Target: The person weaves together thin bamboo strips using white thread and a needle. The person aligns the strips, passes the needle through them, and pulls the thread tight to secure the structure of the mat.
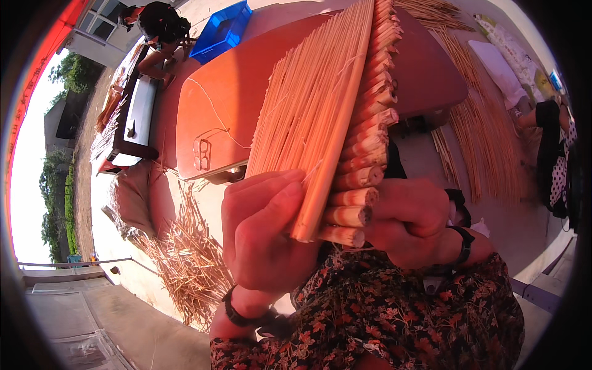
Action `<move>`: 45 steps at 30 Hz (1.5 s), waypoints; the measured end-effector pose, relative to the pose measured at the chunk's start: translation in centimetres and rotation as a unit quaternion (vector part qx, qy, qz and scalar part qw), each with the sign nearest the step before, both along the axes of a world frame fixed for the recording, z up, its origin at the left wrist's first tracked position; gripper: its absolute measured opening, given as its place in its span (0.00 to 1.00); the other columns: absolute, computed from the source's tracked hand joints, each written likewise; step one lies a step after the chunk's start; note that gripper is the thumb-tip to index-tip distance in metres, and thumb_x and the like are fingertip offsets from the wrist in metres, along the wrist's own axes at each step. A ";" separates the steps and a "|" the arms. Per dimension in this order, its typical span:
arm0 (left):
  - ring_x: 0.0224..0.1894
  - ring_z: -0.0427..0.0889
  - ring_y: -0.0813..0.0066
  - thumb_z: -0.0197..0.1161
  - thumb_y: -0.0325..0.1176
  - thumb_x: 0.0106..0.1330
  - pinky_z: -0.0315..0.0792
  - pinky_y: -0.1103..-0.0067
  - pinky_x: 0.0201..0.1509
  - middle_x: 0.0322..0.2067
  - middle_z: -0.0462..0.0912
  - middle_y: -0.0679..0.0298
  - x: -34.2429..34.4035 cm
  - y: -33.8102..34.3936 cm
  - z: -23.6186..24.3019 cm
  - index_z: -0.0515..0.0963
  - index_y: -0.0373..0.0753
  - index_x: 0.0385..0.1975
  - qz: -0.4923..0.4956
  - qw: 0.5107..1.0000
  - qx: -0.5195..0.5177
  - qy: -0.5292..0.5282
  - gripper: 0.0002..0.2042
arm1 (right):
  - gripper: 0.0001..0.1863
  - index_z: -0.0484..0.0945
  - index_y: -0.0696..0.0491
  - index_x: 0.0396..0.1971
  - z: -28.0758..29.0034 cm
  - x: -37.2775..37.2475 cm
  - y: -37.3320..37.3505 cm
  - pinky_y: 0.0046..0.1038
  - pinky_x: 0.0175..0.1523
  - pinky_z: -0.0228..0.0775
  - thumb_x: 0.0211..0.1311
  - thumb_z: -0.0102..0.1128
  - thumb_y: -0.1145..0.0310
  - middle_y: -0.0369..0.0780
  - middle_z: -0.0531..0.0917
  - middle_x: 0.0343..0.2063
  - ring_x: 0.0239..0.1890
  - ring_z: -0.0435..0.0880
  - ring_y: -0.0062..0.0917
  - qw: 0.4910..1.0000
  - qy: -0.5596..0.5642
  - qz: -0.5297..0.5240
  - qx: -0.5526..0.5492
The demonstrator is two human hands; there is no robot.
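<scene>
A mat of thin stalks (314,92) is held up on a slant in front of me, its near end close to my body. Thicker cut stalks line its right edge, their ends (348,216) facing me in a row. My left hand (262,231) is closed on the mat's near left corner, thumb on top. Beside the cut ends, my right hand (410,222) is curled into a fist; whatever its fingers pinch is hidden. Fine thread crosses the stalks in places. A dark band circles each wrist.
Beyond the mat stands an orange table (234,80) with eyeglasses (202,154) and a loose thread (209,95). Farther off is a blue crate (221,31). Straw scraps (191,265) heap at left; long stalks (478,148) lie right. People sit upper left and far right.
</scene>
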State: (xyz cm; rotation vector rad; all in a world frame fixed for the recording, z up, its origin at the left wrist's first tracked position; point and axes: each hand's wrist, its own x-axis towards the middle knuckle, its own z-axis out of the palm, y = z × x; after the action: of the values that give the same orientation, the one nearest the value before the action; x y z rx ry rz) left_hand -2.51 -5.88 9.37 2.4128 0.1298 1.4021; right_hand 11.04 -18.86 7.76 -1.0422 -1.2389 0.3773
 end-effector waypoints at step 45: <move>0.32 0.78 0.67 0.74 0.15 0.48 0.74 0.74 0.34 0.36 0.82 0.53 5.8 -4.3 -0.6 0.77 0.33 0.51 -0.106 0.994 -0.015 0.001 0.26 | 0.09 0.84 0.60 0.45 -4.3 1.6 -3.9 0.16 0.32 0.68 0.67 0.61 0.80 0.38 0.85 0.36 0.29 0.78 0.11 0.931 0.358 0.035 0.067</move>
State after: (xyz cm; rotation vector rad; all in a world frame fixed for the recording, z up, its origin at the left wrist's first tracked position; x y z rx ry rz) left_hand 3.29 -10.22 8.81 2.3260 -0.1014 1.2942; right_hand 12.65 -22.76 3.48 -0.6466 -0.6296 0.6505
